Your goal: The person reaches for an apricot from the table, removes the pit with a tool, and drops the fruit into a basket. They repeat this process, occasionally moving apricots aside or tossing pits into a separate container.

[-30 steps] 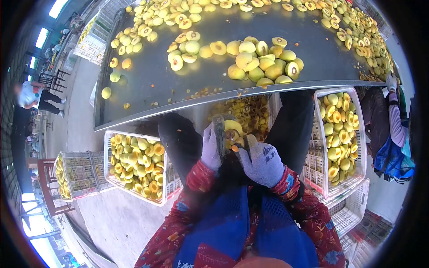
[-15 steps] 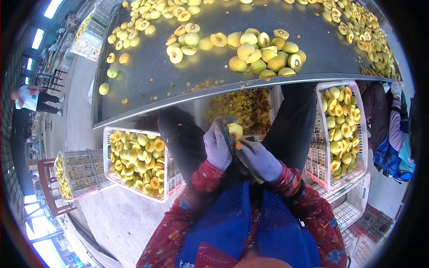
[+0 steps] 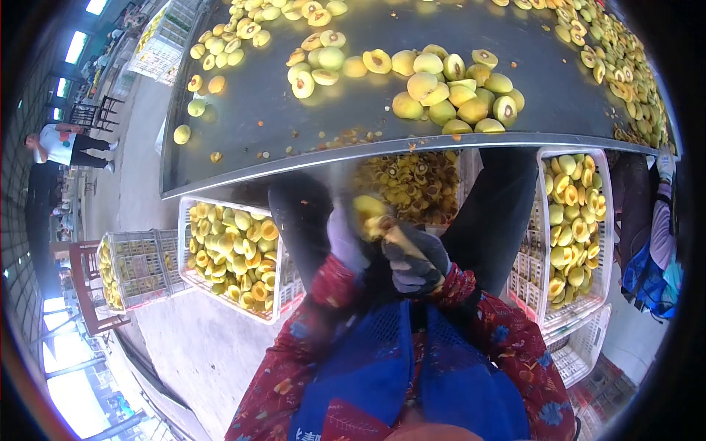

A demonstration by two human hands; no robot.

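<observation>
My left hand (image 3: pixel 344 237), in a light purple glove and smeared by motion, holds a yellow peach half (image 3: pixel 367 206) above my lap. In my dark-palmed glove, my right hand (image 3: pixel 416 260) is closed around a tan, stick-like tool (image 3: pixel 401 240). Its upper end meets a bit of brownish pulp (image 3: pixel 378 226) just below the peach half; the exact tip is hidden. Below the table edge, between my knees, lies a heap of peach scraps and pits (image 3: pixel 412 185).
A metal table (image 3: pixel 250 95) bears piles of peaches (image 3: pixel 460 92), some halved. Crates of peach halves stand at left (image 3: pixel 276 294) and right (image 3: pixel 543 242), with a stacked crate (image 3: pixel 136 272) farther left. A co-worker's gloved hand (image 3: pixel 665 166) rests at the table's right end; another person (image 3: pixel 70 145) stands far left.
My right hand has turned, so its dark palm and fingers now face the camera with the tool showing. My left hand has shifted slightly left with the peach. The whole view has tilted a little.
</observation>
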